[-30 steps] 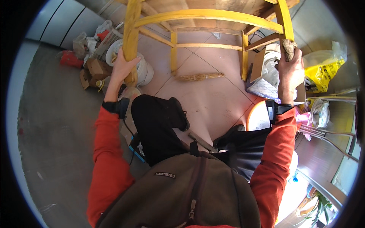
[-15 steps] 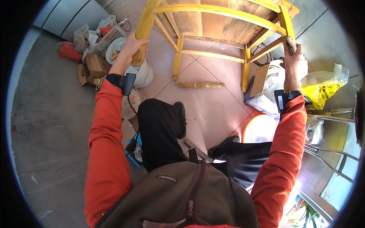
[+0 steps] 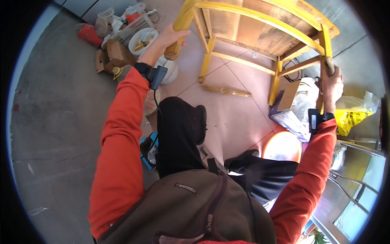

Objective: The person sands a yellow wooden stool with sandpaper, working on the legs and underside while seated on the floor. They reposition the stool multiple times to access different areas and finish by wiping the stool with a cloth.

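A yellow wooden piece of furniture (image 3: 260, 12), like a chair or small table, is tilted before me with its bare board underside showing. My left hand (image 3: 171, 40) is wrapped round the thick yellow leg at its upper left. Opposite, my right hand (image 3: 332, 83) grips the leg on the right, beside a brown, rough-looking piece (image 3: 329, 65) that I cannot make out. Below the frame, a straw bundle (image 3: 225, 90) lies on pink tiles, between the two far legs.
At left are a white bucket (image 3: 142, 42), cardboard boxes (image 3: 115, 55), a red bag (image 3: 89, 34) and a plastic crate (image 3: 133, 28). At right stand a box with bags (image 3: 292, 97), a yellow bag (image 3: 351, 118), an orange-rimmed basin (image 3: 280, 148) and metal tubes (image 3: 353, 183).
The furniture has shifted right in view and tilted clockwise. My left hand has moved up and right with it, my right hand right and down.
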Tool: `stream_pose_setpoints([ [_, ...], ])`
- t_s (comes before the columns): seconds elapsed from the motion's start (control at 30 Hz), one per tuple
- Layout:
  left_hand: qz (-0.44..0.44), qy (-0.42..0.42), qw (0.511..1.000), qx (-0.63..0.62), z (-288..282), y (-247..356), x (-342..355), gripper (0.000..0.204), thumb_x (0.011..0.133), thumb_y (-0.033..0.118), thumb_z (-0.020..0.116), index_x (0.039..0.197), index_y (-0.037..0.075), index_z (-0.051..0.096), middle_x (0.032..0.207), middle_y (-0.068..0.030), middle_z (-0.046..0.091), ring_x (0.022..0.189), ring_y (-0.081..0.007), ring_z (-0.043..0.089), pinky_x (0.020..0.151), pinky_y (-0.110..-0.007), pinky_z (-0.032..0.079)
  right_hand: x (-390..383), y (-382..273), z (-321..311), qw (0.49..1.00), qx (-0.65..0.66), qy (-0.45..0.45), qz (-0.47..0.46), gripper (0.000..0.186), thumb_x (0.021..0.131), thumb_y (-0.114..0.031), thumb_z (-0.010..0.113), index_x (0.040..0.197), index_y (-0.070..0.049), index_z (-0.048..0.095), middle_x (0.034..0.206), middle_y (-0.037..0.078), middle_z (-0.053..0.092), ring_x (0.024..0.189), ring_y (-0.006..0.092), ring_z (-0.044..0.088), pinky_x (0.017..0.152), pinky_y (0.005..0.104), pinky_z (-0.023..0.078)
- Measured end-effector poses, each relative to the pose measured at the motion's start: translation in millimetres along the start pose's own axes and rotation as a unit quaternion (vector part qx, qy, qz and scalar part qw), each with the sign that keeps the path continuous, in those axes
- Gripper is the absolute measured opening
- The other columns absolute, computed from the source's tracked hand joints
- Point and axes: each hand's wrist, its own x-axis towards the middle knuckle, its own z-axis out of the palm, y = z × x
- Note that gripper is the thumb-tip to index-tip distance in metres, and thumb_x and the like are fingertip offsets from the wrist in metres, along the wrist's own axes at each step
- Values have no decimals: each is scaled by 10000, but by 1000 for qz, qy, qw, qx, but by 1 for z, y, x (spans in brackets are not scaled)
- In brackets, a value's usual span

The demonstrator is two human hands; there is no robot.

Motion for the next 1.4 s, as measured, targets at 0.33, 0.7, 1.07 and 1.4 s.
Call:
stream_pose_setpoints([
  [0.33, 191, 198, 911, 307, -8, -45, 39, 715, 883, 329, 748, 1419, -6, 413, 1097, -149, 685, 888, -218, 696, 759, -345, 555, -177, -52, 60, 842, 476, -206, 151, 246, 877, -214, 788, 1037, -50, 699, 889, 69, 723, 805, 182, 679, 740, 295, 549],
  [0.7, 192, 195, 945, 178, -7, -34, 45, 526, 952, 253, 637, 1400, 27, 479, 1158, -207, 634, 1031, -337, 672, 883, -399, 565, -237, -25, 114, 270, 821, -373, 337, 469, 900, -218, 558, 1334, -43, 544, 1197, 119, 636, 1164, 386, 603, 931, 609, 491],
  [1.07, 3, 87, 996, 21, -12, -5, 6, 701, 965, 169, 622, 1579, 87, 292, 1179, -75, 609, 963, -128, 631, 702, -242, 521, -239, -31, 381, 509, 566, -419, 495, 323, 986, -358, 580, 981, -37, 620, 756, 66, 612, 635, 172, 611, 551, 317, 504],
  [1.4, 71, 189, 967, 158, -4, -17, -13, 627, 959, 155, 483, 1550, 24, 320, 1396, -199, 504, 1038, -192, 584, 709, -225, 478, -137, -16, 533, 973, 29, -121, 195, 498, 958, -427, 562, 1287, -61, 478, 1040, 244, 667, 907, 441, 681, 802, 524, 556],
])
